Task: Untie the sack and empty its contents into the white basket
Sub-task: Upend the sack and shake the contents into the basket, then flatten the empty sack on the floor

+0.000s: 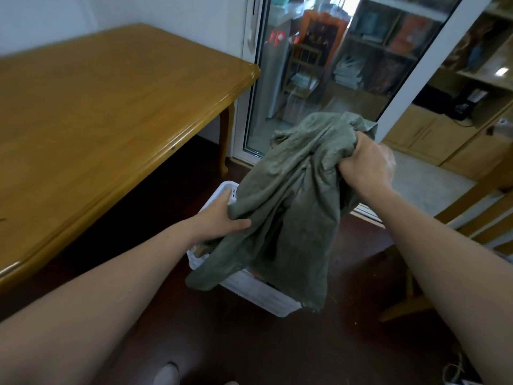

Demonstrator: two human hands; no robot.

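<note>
A limp grey-green sack [288, 207] hangs upside down over the white basket [258, 294] on the dark floor. My right hand [366, 168] grips a bunched upper part of the sack, raised high. My left hand [222, 218] pinches the sack's left edge lower down, just above the basket's far left rim. The sack's frayed open end drapes into and over the basket, hiding most of its inside. A few brownish things show in the basket's left corner; what they are I cannot tell.
A large wooden table [111, 112] stands to the left, its corner leg near the basket. A glass sliding door [319, 79] is behind the sack. A wooden chair frame [472, 218] stands to the right. A coil of twine [455, 368] lies on the floor at bottom right.
</note>
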